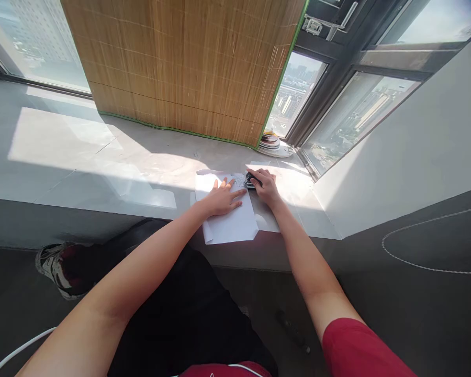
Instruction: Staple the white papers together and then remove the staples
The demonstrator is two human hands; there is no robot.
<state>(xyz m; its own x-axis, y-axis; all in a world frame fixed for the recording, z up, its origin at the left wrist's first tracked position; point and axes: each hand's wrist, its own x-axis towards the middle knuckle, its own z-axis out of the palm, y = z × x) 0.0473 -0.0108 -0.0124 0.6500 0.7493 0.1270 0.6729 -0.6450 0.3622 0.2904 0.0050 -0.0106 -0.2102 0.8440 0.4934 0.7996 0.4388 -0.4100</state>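
White paper sheets [230, 225] lie on the window sill, and their near edge hangs a little past the front of the sill. Some dark print or drawing shows near the far right edge of the top sheet. Spread flat on the paper is my left hand [222, 199], fingers apart. My right hand [265, 187] is wrapped around a small black stapler [253, 181] at the paper's right edge. The stapler's metal front points left over the sheet; whether its jaws are closed on the paper cannot be made out.
A bamboo mat [188, 68] with green edging leans against the window behind the paper. Several stacked round plates [272, 144] sit in the corner by the dark window frame [317, 99]. A beaded cord [384, 246] hangs at the right wall. My shoe [55, 267] is lower left.
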